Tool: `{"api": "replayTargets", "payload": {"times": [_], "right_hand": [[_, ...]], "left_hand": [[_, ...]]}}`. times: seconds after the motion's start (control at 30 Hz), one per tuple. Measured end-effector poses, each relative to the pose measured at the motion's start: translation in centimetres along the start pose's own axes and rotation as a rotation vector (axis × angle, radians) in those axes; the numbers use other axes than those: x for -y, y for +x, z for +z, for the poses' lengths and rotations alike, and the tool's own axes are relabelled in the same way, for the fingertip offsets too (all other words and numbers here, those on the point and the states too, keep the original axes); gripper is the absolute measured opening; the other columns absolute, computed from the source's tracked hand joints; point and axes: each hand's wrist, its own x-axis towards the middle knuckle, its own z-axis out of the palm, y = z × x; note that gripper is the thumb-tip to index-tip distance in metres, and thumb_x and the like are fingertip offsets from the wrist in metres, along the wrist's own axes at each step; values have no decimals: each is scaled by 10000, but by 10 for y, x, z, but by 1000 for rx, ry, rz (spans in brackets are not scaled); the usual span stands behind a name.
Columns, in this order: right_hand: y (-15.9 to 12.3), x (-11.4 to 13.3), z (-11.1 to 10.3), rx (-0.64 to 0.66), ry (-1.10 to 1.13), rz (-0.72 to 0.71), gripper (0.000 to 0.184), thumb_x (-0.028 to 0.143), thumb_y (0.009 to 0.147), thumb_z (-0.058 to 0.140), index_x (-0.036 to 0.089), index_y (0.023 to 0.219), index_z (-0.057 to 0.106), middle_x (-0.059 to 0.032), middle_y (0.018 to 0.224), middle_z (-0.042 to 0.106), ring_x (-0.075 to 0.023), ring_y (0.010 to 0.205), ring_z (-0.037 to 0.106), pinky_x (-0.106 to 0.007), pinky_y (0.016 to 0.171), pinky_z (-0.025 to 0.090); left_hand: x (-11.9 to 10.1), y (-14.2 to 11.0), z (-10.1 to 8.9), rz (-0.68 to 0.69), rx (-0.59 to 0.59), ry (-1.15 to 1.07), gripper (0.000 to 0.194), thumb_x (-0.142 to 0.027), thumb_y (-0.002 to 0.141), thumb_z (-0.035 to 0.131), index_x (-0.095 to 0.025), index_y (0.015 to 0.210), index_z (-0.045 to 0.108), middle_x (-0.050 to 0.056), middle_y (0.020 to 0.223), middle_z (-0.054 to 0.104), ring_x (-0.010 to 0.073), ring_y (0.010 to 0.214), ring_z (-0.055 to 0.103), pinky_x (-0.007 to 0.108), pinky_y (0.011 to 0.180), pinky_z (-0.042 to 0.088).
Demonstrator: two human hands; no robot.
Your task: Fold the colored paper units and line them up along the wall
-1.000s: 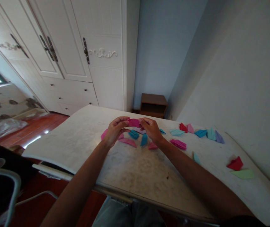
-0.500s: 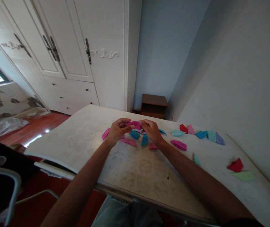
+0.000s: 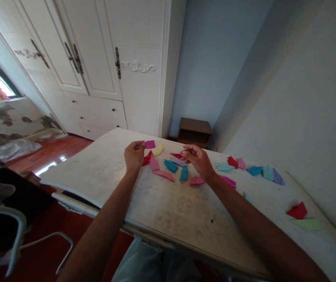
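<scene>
My left hand [image 3: 134, 156] is closed in a pinch on a small magenta folded paper piece [image 3: 149, 144], held above the white table [image 3: 168, 203]. My right hand [image 3: 197, 159] hovers a little to the right with fingers curled; whether anything is in them is unclear. Between and under the hands lie several folded paper pieces: a yellow one [image 3: 157, 150], a red one [image 3: 147, 158], pink ones [image 3: 164, 174], and blue ones [image 3: 171, 165].
More folded pieces run along the table's right side: teal [image 3: 224, 167], red [image 3: 232, 161], blue [image 3: 255, 170], purple [image 3: 278, 177], a red one [image 3: 297, 211] and a green one [image 3: 307, 224]. White wardrobe [image 3: 106, 66] and brown nightstand [image 3: 195, 131] stand behind. A chair [image 3: 11, 223] is at left.
Both hands held one magenta piece together earlier. Now they have parted: the left hand moved left with a magenta piece, and the right hand drew back to the right.
</scene>
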Motion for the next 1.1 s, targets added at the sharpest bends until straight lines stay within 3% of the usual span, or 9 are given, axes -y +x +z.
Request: {"api": "replayTargets", "payload": {"times": [0.27, 0.5, 0.63, 0.77, 0.97, 1.1], "right_hand": [[-20, 15, -20, -48, 35, 56, 508, 423, 709, 708, 154, 1106, 539, -79, 931, 706, -150, 703, 660, -265, 600, 504], [-45, 18, -48, -62, 10, 108, 580, 462, 707, 736, 167, 1154, 513, -106, 1016, 701, -166, 732, 669, -297, 635, 521], [-59, 16, -76, -110, -82, 96, 588, 486, 718, 732, 182, 1169, 509, -120, 1054, 694, -187, 797, 678, -307, 655, 537], [-77, 4, -122, -201, -269, 67, 552, 471, 708, 709, 185, 1143, 527, -137, 1075, 681, -237, 955, 672, -393, 807, 560], [-119, -13, -195, -222, -764, 90, 484, 461, 772, 609, 192, 1175, 614, -173, 1269, 604, -313, 1111, 623, -503, 925, 518], [-141, -15, -210, -152, -903, 116, 543, 495, 811, 573, 199, 1265, 593, -158, 1339, 571, -321, 1219, 564, -522, 1037, 443]], "left_hand": [[12, 13, -25, -100, 16, 357, 269, -268, 774, 585, -151, 988, 699, 123, 907, 721, 299, 890, 664, 395, 799, 479], [9, 10, -30, -30, -20, 522, 422, -326, 811, 550, -123, 1175, 615, 210, 1204, 618, 410, 1174, 513, 534, 934, 406], [8, 7, -25, 167, -38, 554, 406, -303, 837, 514, -99, 1172, 618, 211, 1209, 600, 386, 1168, 502, 513, 957, 408], [2, -5, -16, 426, 36, 474, 332, -288, 850, 497, -107, 1086, 644, 175, 1119, 630, 322, 1093, 539, 459, 979, 424], [-15, -45, 7, 771, 302, 342, 334, -334, 923, 457, -113, 1105, 630, 159, 1147, 625, 287, 1098, 563, 437, 976, 441], [-16, -62, 21, 854, 519, 305, 427, -418, 944, 464, -122, 1221, 598, 169, 1273, 600, 302, 1206, 547, 461, 1034, 412]]}}
